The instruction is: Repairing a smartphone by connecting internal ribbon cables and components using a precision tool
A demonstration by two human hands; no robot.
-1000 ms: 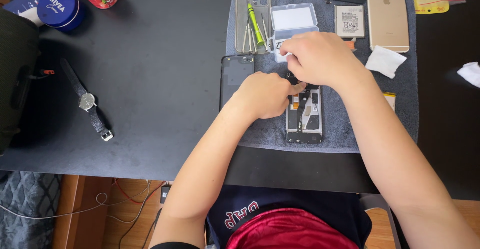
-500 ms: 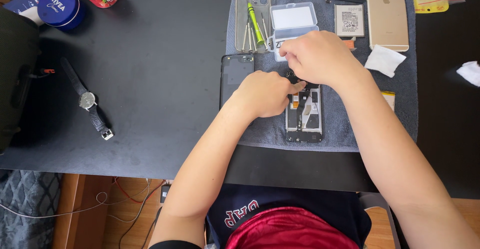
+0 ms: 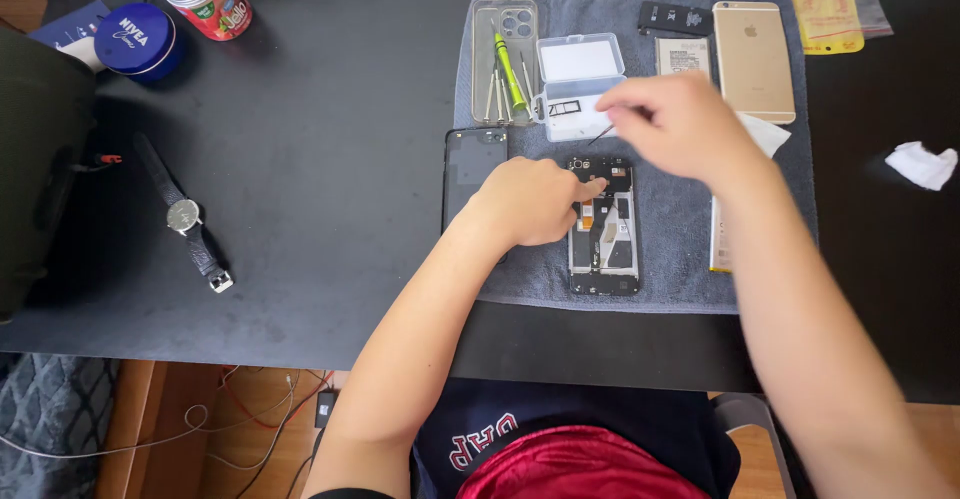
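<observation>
— What's in the head view?

— An opened phone (image 3: 603, 227) lies face-down on a grey towel (image 3: 660, 259) spread on the black bench (image 3: 320, 159), its back off and its inner parts bare.

— And the left hand?

— The left hand (image 3: 530, 199) rests on the phone's upper left corner, fingers curled loosely, forefinger stretched onto the top of the frame. It presses rather than grasps; the grip holds nothing.

— The right?

— The right hand (image 3: 675, 124) hangs just above the phone's top edge, grip narrow, thumb and fingers pinched on a thin dark tool (image 3: 601, 136) whose tip points down-left near a clear plastic parts box (image 3: 580, 84).

— Around them?

— A dark screen panel (image 3: 473, 174) lies beside the left hand. A clear phone case (image 3: 503, 59) holds a green screwdriver (image 3: 510, 71). A gold phone (image 3: 753, 59) lies at the towel's far right. Well apart on the left lie a wristwatch (image 3: 187, 217) and a blue tin (image 3: 140, 41).
</observation>
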